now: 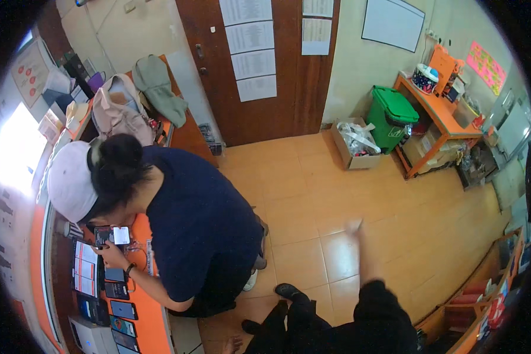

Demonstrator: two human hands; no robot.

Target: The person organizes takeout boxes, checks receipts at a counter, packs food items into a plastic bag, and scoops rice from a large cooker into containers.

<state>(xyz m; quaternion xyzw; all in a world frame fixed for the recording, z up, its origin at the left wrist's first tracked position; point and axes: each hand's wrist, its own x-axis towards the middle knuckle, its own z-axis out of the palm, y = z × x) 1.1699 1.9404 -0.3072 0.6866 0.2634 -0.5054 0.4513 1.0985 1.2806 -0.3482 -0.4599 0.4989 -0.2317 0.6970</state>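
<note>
My right hand (354, 226), blurred, reaches out over the tiled floor (292, 212), and its fingers cannot be made out. Low in the picture, near my dark shoe (250, 327), my left hand (233, 345) shows only in part; whether it holds anything is unclear. At the left, a person in a white cap (73, 181) and dark blue shirt (203, 221) leans over an orange counter (148, 305), one hand at a smartphone (111, 236). Several more phones lie in a row on the counter, beside a tablet or screen (86, 269).
A brown door (287, 88) with paper sheets stands ahead. Right of it are an open cardboard box (363, 163), a green bin (387, 119) and an orange table (458, 126). Shelves (464, 305) stand at lower right. Bags (119, 108) rest on furniture at upper left.
</note>
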